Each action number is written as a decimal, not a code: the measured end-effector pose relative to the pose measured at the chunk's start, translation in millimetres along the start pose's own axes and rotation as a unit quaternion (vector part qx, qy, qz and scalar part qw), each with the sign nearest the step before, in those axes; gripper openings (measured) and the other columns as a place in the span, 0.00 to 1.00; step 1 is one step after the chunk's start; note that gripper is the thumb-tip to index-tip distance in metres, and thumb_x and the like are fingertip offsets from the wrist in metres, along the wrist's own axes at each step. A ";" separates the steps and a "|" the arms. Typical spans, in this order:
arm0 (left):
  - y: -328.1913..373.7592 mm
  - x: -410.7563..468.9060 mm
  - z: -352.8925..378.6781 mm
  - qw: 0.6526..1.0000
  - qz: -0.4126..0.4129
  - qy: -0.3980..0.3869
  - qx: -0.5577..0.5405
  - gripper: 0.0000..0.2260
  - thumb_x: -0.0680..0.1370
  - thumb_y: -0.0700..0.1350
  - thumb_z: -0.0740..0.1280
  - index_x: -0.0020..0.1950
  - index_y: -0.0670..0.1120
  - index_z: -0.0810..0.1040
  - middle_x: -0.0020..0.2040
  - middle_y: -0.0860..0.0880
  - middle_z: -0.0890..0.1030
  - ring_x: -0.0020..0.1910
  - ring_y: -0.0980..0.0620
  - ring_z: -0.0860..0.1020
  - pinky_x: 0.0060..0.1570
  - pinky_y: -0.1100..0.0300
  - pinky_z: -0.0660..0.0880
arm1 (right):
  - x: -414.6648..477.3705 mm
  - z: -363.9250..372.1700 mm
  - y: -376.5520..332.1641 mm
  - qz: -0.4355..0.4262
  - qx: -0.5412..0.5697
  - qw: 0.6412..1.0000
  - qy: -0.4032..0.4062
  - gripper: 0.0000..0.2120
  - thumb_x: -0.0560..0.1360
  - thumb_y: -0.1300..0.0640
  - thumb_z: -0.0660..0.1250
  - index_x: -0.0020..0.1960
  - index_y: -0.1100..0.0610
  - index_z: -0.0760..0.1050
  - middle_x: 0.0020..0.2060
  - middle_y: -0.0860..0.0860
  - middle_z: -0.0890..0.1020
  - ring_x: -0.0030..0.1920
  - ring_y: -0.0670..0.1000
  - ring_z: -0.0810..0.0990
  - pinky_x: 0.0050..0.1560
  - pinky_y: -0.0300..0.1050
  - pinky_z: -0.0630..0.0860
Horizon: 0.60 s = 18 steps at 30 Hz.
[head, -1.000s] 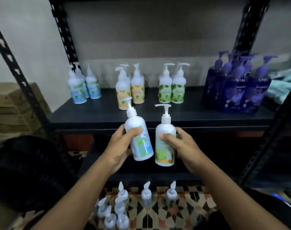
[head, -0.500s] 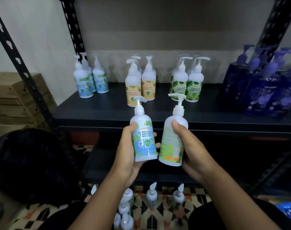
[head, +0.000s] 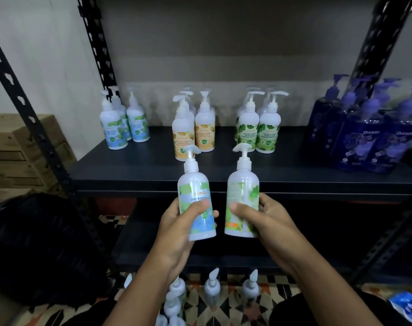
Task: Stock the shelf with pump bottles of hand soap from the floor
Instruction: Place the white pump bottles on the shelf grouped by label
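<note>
A: How far along is the stocking?

B: Partway, I'd say. The shelf already carries four sorted clusters: a blue group at the left, then a yellow group, a green group and purple bottles at the right.

A: What is left?

B: The floor bottles. Several stand on the patterned tiles below, between the forearms, and the left arm hides some. Then there are the two in hand.

A: Which two?

B: The left hand is wrapped round a blue bottle, thumb across the label. The right hand grasps a green bottle the same way. Both bottles are roughly upright, pumps up. They are held side by side without touching, in front of the shelf's front edge and not set down.

A: Where should they go?

B: Probably each to its matching colour: blue to the far left, green right of centre. Bare shelf shows in front of both clusters.

A: Can you see what is inside the bottles?

B: Not in the white ones, since their bodies are opaque. The purple ones are translucent and look filled with dark liquid.
</note>
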<state>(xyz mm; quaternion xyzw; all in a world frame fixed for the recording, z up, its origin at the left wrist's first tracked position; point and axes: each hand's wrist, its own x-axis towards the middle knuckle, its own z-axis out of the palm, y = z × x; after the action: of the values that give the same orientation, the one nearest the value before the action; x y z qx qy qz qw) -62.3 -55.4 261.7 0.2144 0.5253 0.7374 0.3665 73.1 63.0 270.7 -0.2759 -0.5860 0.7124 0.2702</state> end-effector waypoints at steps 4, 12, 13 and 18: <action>3.4 -4.9 -2.6 1.000 -0.001 0.025 -0.014 0.19 0.72 0.46 0.72 0.60 0.42 0.79 0.50 0.42 0.85 0.52 0.41 0.85 0.50 0.44 0.82 | -4.4 1.4 -0.5 -0.016 -0.033 0.999 0.030 0.18 0.69 0.54 0.79 0.54 0.59 0.80 0.42 0.54 0.86 0.43 0.53 0.86 0.42 0.49 0.83; 4.6 -8.6 -7.8 0.998 -0.041 0.026 -0.039 0.14 0.81 0.45 0.62 0.63 0.41 0.78 0.57 0.43 0.85 0.43 0.45 0.83 0.45 0.47 0.79 | -5.6 4.2 2.7 -0.017 -0.064 0.997 0.051 0.24 0.70 0.51 0.79 0.61 0.50 0.70 0.52 0.53 0.83 0.50 0.52 0.85 0.48 0.50 0.84; 2.8 -7.9 -8.9 0.999 -0.031 0.025 -0.028 0.14 0.79 0.44 0.64 0.63 0.41 0.77 0.57 0.43 0.85 0.42 0.45 0.84 0.44 0.48 0.80 | -5.9 3.9 3.3 -0.016 -0.070 0.996 0.044 0.23 0.72 0.53 0.77 0.62 0.49 0.69 0.52 0.52 0.82 0.50 0.51 0.85 0.48 0.48 0.83; -4.3 -6.7 -8.4 0.999 0.010 0.021 0.033 0.24 0.68 0.43 0.76 0.62 0.43 0.76 0.55 0.42 0.85 0.46 0.43 0.85 0.44 0.48 0.82 | -5.2 2.3 6.1 -0.031 -0.100 0.994 0.027 0.16 0.74 0.60 0.73 0.59 0.54 0.74 0.50 0.56 0.83 0.48 0.53 0.85 0.46 0.44 0.83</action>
<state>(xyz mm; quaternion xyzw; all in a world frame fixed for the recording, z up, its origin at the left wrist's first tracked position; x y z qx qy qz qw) -62.6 -65.0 255.2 0.2160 0.5545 0.7278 0.3410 74.7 56.7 265.5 -0.3025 -0.6550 0.6338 0.2789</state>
